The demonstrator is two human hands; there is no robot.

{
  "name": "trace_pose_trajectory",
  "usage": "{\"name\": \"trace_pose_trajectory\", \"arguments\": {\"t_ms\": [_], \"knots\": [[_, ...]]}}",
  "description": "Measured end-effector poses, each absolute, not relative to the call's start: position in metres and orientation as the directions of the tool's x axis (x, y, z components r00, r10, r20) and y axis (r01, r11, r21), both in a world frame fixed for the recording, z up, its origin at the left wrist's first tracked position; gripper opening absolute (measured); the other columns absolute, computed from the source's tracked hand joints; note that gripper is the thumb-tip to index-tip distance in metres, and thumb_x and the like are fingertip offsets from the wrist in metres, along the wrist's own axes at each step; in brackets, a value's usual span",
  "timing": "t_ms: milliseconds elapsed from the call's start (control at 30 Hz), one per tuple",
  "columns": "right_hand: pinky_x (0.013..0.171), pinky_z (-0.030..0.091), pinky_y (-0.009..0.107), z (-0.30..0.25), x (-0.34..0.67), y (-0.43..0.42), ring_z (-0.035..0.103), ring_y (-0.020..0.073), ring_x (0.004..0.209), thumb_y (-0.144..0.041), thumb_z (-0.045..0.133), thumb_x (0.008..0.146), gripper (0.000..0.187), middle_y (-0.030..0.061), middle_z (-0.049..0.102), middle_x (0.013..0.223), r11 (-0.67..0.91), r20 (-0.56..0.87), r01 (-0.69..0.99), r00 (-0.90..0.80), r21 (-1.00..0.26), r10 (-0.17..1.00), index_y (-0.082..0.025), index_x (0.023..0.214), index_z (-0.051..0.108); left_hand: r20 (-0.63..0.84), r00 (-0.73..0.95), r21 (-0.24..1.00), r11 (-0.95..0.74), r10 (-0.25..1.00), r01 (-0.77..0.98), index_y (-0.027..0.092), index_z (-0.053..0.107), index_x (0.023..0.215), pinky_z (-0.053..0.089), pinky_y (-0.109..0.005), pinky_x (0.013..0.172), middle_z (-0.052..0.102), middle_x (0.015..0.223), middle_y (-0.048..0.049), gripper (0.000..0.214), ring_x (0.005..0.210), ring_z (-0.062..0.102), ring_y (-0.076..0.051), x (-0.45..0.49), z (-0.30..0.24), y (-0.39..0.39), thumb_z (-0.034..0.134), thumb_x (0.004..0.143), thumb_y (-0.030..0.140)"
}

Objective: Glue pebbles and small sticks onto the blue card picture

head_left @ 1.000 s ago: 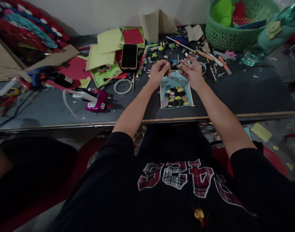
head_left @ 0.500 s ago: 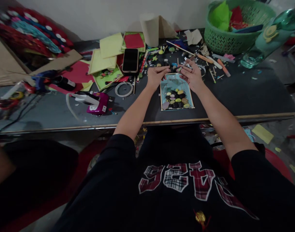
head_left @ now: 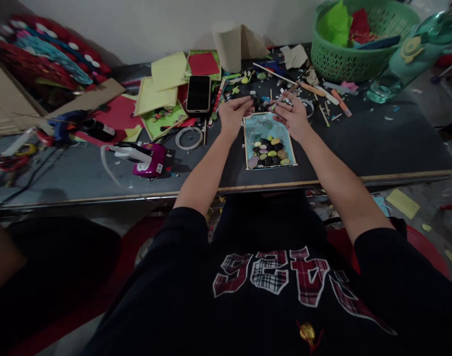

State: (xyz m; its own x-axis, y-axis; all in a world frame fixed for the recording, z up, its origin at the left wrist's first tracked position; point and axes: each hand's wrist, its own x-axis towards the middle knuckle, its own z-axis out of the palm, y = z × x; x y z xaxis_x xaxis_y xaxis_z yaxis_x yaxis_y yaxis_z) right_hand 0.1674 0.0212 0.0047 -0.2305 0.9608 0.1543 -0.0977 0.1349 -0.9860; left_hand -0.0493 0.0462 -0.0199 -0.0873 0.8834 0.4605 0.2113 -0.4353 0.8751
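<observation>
A light-blue picture panel [head_left: 265, 129] with a thin pale frame lies near the front of the table. Black, yellow, purple and brown pebbles [head_left: 272, 154] fill its lower part, and thin curved lines are drawn above them. My left hand [head_left: 233, 117] is over the panel's upper left corner, thumb and fingers pressed together; anything in them is too small to make out. By the upper right corner my right hand [head_left: 294, 117] is closed in a pinch. A small greenish piece [head_left: 272, 107] shows at its fingertips, its kind unclear.
A phone [head_left: 198, 94], tape roll [head_left: 189, 138] and purple device with a cable [head_left: 151, 160] lie to the left. Behind are scattered scraps, sticks and markers [head_left: 341, 103]. A green basket [head_left: 333, 62] and a bottle [head_left: 396, 69] stand at right. A person's dark-clothed leg [head_left: 62, 257] shows at left.
My left hand has moved a little to the left, widening the space between my hands. My right hand stays nearly in place, and the panel has not moved on the table.
</observation>
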Motion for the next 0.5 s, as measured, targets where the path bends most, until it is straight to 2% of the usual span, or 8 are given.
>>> {"name": "trace_pose_trajectory", "arguments": {"t_ms": [67, 133, 267, 367, 433, 500], "knots": [[0.103, 0.057, 0.053, 0.006, 0.167, 0.02, 0.06, 0.0286, 0.13, -0.073, 0.081, 0.063, 0.087, 0.0054, 0.066, 0.135, 0.136, 0.151, -0.078, -0.231, -0.988, 0.961, -0.035, 0.132, 0.042, 0.441, -0.1, 0.884, -0.413, 0.892, 0.219, 0.016, 0.073, 0.088, 0.065, -0.03, 0.068, 0.075, 0.082, -0.0058, 0.048, 0.072, 0.076, -0.018, -0.049, -0.019, 0.043, 0.072, 0.08, 0.064], [0.103, 0.057, 0.052, 0.008, 0.166, 0.019, 0.059, 0.0289, 0.132, -0.072, 0.081, 0.063, 0.089, 0.0065, 0.065, 0.136, 0.141, 0.157, -0.083, -0.231, -0.986, 0.96, -0.034, 0.133, 0.041, 0.43, -0.108, 0.889, -0.399, 0.897, 0.224, 0.016, 0.072, 0.082, 0.065, -0.028, 0.065, 0.074, 0.078, -0.0055, 0.051, 0.068, 0.075, -0.017, -0.049, -0.018, 0.041, 0.069, 0.081, 0.066], [0.105, 0.056, 0.053, 0.012, 0.165, 0.016, 0.059, 0.0284, 0.132, -0.067, 0.082, 0.066, 0.085, 0.0055, 0.065, 0.137, 0.111, 0.125, -0.079, -0.217, -0.991, 0.968, -0.035, 0.133, 0.041, 0.459, -0.139, 0.88, -0.427, 0.878, 0.208, 0.021, 0.072, 0.103, 0.064, -0.032, 0.084, 0.076, 0.101, -0.0079, 0.055, 0.094, 0.076, -0.02, -0.053, -0.017, 0.046, 0.054, 0.09, 0.071], [0.106, 0.055, 0.053, 0.014, 0.165, 0.014, 0.061, 0.0277, 0.131, -0.065, 0.083, 0.067, 0.084, 0.0048, 0.065, 0.137, 0.083, 0.099, -0.082, -0.212, -0.993, 0.972, -0.035, 0.133, 0.04, 0.489, -0.163, 0.869, -0.465, 0.857, 0.168, 0.024, 0.071, 0.112, 0.06, -0.037, 0.098, 0.073, 0.115, -0.0084, 0.05, 0.11, 0.073, -0.022, -0.057, -0.018, 0.053, 0.059, 0.09, 0.067], [0.107, 0.055, 0.053, 0.013, 0.166, 0.014, 0.061, 0.0272, 0.13, -0.065, 0.083, 0.066, 0.085, 0.0044, 0.065, 0.137, 0.081, 0.1, -0.095, -0.219, -0.992, 0.971, -0.035, 0.133, 0.04, 0.479, -0.177, 0.875, -0.452, 0.86, 0.172, 0.023, 0.072, 0.108, 0.061, -0.039, 0.097, 0.075, 0.108, -0.0075, 0.046, 0.106, 0.074, -0.023, -0.058, -0.019, 0.054, 0.067, 0.087, 0.063], [0.106, 0.056, 0.052, 0.012, 0.166, 0.015, 0.06, 0.0268, 0.131, -0.065, 0.083, 0.067, 0.085, 0.0039, 0.065, 0.137, 0.083, 0.104, -0.1, -0.227, -0.992, 0.968, -0.035, 0.133, 0.04, 0.438, -0.181, 0.894, -0.404, 0.881, 0.195, 0.02, 0.073, 0.1, 0.064, -0.038, 0.088, 0.076, 0.091, -0.0054, 0.045, 0.093, 0.076, -0.022, -0.058, -0.018, 0.052, 0.072, 0.082, 0.061]]}}
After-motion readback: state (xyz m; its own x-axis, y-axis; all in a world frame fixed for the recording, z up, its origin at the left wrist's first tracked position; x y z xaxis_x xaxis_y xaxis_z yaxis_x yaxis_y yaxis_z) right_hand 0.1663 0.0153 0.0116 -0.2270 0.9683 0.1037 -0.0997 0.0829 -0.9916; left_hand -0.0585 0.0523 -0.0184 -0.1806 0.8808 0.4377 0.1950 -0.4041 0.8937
